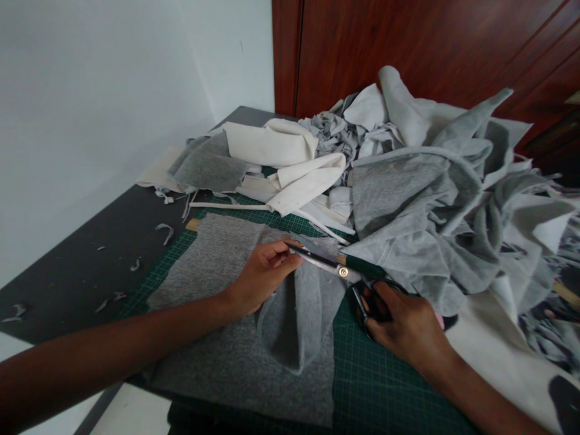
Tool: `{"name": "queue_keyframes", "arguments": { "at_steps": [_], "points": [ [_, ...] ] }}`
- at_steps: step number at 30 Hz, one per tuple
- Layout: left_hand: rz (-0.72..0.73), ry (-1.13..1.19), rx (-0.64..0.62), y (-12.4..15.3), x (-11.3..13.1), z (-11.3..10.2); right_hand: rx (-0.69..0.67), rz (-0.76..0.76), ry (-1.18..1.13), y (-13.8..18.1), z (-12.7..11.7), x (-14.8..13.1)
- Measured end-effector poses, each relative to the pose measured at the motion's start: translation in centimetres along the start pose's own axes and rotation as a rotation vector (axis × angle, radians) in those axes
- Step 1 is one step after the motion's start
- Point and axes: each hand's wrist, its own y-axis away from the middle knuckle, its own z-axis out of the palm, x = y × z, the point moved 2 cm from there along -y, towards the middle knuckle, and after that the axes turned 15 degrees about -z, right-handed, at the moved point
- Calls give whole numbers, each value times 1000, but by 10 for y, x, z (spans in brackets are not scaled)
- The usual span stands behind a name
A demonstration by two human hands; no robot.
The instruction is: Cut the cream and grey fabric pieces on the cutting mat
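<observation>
A grey fabric piece [217,284] lies flat on a green cutting mat [376,386], with a raised fold near its right side. My left hand [263,275] rests on it and pinches its upper edge by the scissor blades. My right hand [408,326] grips the black handles of a pair of scissors [338,269], whose silver blades point left toward the left fingers at the cloth's edge.
A big heap of grey and white fabric [435,193] covers the mat's back and right. Folded cream cloth [290,163] lies behind. Small scraps [136,264] dot the dark table [77,272] at left. White wall left, wooden doors behind.
</observation>
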Motion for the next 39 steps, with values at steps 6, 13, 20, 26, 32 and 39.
{"name": "queue_keyframes", "arguments": {
  "at_steps": [6, 13, 20, 26, 32, 39],
  "points": [
    [82, -10, -64, -3, -2, -2, -28, -25, 60, -2, -2, -2],
    [136, -62, -87, -4, -2, -3, -63, 2, 101, -3, -2, -3],
    [196, -109, -90, -5, -5, -4, -94, 3, 67, -1, -1, -2],
    [212, -77, -85, -6, -7, -5, -123, 5, 95, -2, -3, -4],
    [188, -67, -95, -6, -7, -5, -111, -16, 81, 0, -2, -5],
    [186, -76, -86, -6, -7, -4, -126, -13, 54, 0, -3, -6]
  ]
}}
